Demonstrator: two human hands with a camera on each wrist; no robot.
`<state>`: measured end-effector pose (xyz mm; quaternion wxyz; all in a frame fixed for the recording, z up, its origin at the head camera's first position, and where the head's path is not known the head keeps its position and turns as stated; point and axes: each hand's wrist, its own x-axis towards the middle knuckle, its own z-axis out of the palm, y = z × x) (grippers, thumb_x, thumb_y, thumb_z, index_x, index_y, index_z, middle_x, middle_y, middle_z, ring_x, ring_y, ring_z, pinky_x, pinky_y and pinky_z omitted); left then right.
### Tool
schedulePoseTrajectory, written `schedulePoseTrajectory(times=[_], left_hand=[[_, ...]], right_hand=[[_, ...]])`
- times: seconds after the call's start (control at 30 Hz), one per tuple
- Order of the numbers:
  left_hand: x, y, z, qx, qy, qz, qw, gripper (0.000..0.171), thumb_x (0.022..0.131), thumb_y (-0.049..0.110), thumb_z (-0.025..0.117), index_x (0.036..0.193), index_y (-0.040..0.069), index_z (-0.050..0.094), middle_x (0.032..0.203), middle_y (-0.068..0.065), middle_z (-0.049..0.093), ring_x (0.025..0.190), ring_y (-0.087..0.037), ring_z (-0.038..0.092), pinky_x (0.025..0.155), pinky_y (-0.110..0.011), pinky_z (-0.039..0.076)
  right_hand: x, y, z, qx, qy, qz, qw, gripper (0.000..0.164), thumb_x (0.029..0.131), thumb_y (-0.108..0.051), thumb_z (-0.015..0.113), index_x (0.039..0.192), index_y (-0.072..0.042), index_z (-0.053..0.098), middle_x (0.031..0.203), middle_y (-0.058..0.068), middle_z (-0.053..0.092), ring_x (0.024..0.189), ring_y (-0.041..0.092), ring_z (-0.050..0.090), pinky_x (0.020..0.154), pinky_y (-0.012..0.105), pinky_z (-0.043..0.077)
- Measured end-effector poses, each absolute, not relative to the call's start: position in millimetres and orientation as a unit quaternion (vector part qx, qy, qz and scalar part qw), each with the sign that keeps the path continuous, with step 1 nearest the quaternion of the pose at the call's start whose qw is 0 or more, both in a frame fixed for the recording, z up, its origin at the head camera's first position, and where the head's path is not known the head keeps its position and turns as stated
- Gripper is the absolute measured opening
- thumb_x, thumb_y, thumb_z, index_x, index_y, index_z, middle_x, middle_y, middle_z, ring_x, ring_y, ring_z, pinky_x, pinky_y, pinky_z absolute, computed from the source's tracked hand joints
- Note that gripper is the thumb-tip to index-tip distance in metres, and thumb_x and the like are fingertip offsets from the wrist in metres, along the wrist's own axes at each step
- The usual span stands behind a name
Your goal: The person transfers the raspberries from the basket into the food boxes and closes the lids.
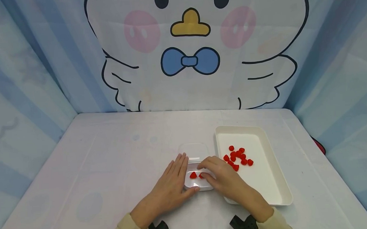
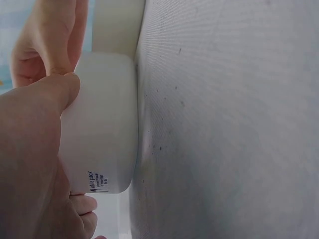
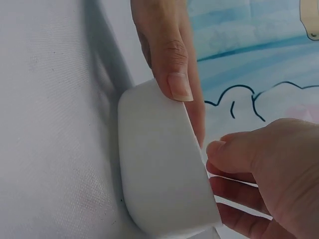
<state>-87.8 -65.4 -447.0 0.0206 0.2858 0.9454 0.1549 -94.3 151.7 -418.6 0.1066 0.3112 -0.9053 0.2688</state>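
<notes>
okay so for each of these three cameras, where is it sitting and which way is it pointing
Head: worn high, looking forward and down at the table, tray and box; both hands and sleeves show.
Left wrist: low beside the left hand, facing the box.
Right wrist: low beside the right hand, facing the box.
All three share the box.

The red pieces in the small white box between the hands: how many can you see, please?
2: both red pieces lie side by side in the small box; the right hand partly covers one and may hide more.
</notes>
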Motion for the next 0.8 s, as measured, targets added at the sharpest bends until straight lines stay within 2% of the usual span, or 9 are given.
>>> schedulePoseTrajectory(times=[0.23,0.47,0.67,0.8], left_hand=[[-87.4,-65.5,-447.3,0.28,0.946,0.16,0.028,0.097,0.095,0.07,0.041,0.158,0.002,0.012,0.167,-0.013,0.014,0.156,-0.026,0.009,0.125,-0.046,0.019],[-86.9,-64.9,-445.5,0.274,0.947,0.162,0.034,0.097,0.094,0.068,0.045,0.158,0.003,0.012,0.167,-0.011,0.015,0.156,-0.026,0.011,0.125,-0.046,0.019],[-87.2,-63.2,-443.6,0.266,0.949,0.162,0.046,0.099,0.093,0.068,0.047,0.159,0.004,0.011,0.168,-0.009,0.012,0.156,-0.025,0.009,0.125,-0.046,0.018],[-87.4,-62.4,-442.8,0.262,0.95,0.161,0.05,0.099,0.093,0.068,0.047,0.159,0.005,0.01,0.168,-0.009,0.011,0.156,-0.024,0.008,0.126,-0.045,0.017]], right_hand=[[-96.8,158.3,-415.5,0.302,-0.895,0.305,0.119,0.029,0.08,-0.001,0.079,0.105,-0.012,0.071,0.104,-0.007,0.069,0.099,0.01,0.065,0.088,0.029,0.059],[-101.6,170.5,-411.7,0.298,-0.89,0.317,0.136,0.025,0.082,0.001,0.076,0.104,-0.009,0.071,0.101,-0.004,0.07,0.093,0.01,0.064,0.08,0.03,0.06],[-106.3,187.7,-403.8,0.263,-0.9,0.31,0.157,0.023,0.082,0.002,0.075,0.103,-0.008,0.071,0.1,-0.001,0.071,0.089,0.011,0.065,0.077,0.031,0.061],[-109.3,201.0,-399.9,0.225,-0.914,0.302,0.151,0.022,0.084,0.003,0.073,0.103,-0.007,0.07,0.1,0.002,0.071,0.088,0.013,0.065,0.076,0.033,0.061]])
